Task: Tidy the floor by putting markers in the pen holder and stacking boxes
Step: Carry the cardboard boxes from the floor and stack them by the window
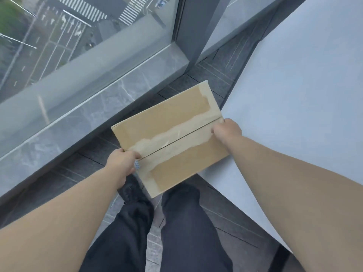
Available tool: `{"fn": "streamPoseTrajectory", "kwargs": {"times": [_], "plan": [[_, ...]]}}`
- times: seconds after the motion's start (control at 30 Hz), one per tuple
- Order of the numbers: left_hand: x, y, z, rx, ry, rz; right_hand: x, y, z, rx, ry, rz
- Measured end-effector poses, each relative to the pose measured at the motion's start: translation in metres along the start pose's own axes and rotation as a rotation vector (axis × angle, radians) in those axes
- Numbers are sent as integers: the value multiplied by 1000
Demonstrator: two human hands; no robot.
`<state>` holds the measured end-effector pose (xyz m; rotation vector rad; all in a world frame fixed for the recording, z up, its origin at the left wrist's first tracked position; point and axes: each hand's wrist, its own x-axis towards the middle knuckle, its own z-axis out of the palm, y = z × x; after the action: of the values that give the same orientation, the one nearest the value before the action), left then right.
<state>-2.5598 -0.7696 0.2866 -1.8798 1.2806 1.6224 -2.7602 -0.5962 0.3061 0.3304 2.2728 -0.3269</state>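
Note:
A flat brown cardboard box [172, 122] with torn tape along its centre seam is held above the dark floor, in front of my legs. My left hand [122, 160] grips its near-left edge at the seam, thumb on top. My right hand [226, 130] grips the right edge at the other end of the seam. The box is tilted a little, its far corner pointing toward the window. No markers, pen holder or other boxes are in view.
A large white table surface [304, 114] fills the right side, its edge close to the box. A grey marble sill [82, 122] and a floor-to-ceiling window [68, 46] run along the left. Dark tiled floor [78, 169] lies between them; my dark trousers and shoe are below.

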Motion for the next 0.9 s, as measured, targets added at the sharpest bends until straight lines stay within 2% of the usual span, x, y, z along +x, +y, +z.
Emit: {"fn": "streamPoseTrajectory", "kwargs": {"times": [0.37, 0.6, 0.7, 0.77, 0.83, 0.9], "plan": [[105, 8, 129, -7, -112, -112, 163, -19, -16, -198, 80, -145], [146, 11, 170, -95, -177, -180, 222, -41, -13, -352, 100, -177], [165, 29, 181, -143, -183, -149, 243, -55, -19, -307, 111, -185], [177, 41, 190, -220, -271, -119, 255, -61, -20, -268, 145, -267], [185, 50, 198, -329, -351, -86, 257, -61, -12, -271, 107, -353], [189, 57, 209, -429, -378, -120, 248, -51, 6, -322, -22, -390]]}}
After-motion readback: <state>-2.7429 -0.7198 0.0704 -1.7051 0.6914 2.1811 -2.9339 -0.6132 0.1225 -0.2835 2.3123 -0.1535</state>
